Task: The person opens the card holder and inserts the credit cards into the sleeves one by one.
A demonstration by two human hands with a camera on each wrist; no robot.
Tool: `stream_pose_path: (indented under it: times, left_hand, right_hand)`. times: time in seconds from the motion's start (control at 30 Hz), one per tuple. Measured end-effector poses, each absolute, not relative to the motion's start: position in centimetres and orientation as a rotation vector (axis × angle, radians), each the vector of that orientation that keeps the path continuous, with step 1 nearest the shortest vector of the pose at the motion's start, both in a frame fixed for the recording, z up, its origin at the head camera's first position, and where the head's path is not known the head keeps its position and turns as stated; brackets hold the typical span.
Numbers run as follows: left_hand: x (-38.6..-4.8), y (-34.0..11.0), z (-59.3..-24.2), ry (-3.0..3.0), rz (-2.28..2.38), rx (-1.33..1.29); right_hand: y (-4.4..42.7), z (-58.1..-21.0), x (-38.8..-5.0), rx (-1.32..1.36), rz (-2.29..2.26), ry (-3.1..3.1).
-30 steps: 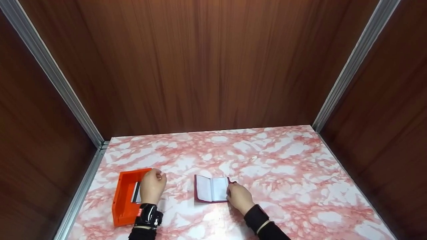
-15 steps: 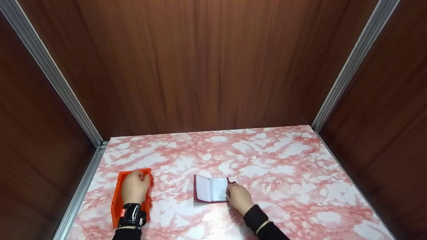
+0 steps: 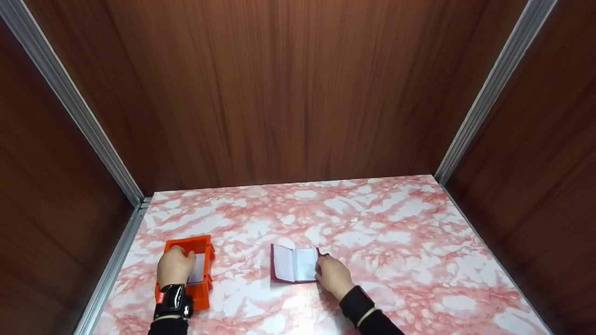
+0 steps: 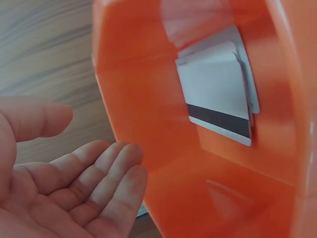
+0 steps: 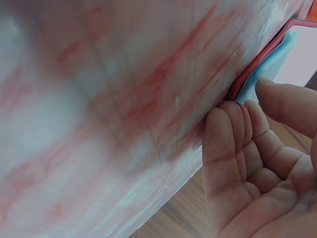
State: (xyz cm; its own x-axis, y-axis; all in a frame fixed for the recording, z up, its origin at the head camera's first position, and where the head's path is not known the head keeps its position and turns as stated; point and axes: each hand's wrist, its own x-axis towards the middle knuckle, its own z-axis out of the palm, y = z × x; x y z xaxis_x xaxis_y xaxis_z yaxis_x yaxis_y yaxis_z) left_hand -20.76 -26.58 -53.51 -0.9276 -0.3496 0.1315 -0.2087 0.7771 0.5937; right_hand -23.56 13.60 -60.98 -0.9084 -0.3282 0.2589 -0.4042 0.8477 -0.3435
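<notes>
Orange bin [image 3: 200,298], long axis near-to-far; maroon booklet [image 3: 304,264], spine likewise.

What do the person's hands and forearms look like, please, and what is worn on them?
The left hand and right hand are bare, without gloves. A glossy black wristband with a small red patch is on the left; a duller, wide black cuff is on the right. Black sleeves cover both forearms.

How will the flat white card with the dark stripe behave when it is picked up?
The striped card looks thin, so it is probably light. It shows no bend, so it seems stiff. Overlapping other pale cards, it may slide against them.
</notes>
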Motion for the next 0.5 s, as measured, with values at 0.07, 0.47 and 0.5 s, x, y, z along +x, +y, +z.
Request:
stream_pose_path:
  times: [0.07, 0.47, 0.5]
  left_hand:
    - [-20.83, -26.73, -53.67, -2.755, -0.865, 0.441]
    - [-21.07, -27.22, -54.51, -2.893, -0.850, 0.463]
    - [-21.08, -27.23, -54.56, -2.897, -0.850, 0.469]
  right_hand:
    - [13.61, -60.94, -23.55, 0.562, 0.594, -2.842]
    - [13.54, -60.86, -23.49, 0.574, 0.580, -2.820]
    - [13.51, -60.84, -23.49, 0.574, 0.580, -2.820]
